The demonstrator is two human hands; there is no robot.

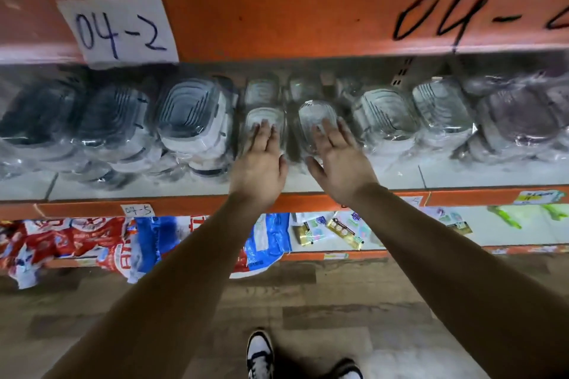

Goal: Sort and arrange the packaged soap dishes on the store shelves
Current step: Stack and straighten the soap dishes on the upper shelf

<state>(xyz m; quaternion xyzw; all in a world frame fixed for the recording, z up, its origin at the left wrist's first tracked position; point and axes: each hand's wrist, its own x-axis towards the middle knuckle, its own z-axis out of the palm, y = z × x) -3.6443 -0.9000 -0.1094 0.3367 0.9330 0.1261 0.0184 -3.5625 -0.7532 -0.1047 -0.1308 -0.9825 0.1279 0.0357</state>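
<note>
The left hand [260, 160] lies flat, fingers straight, on a clear soap dish [262, 117] in its wrapper. The right hand [340, 163] lies flat the same way on a second clear dish [314, 115] just beside it. Both dishes stand in the middle of the shelf [462, 175], with dark dishes [40, 114] far to the left.

- A single view, from a wide-angle camera worn on the person's head, looking forward and steeply down.
- It faces the middle shelf [400, 175] straight on and near; both forearms [184, 255] stretch up to it from the bottom edge.
- The orange beam [277, 18] crosses the top, slightly bowed by the lens; the floor [308, 301] and shoes [260, 354] fill the lower frame.
</note>
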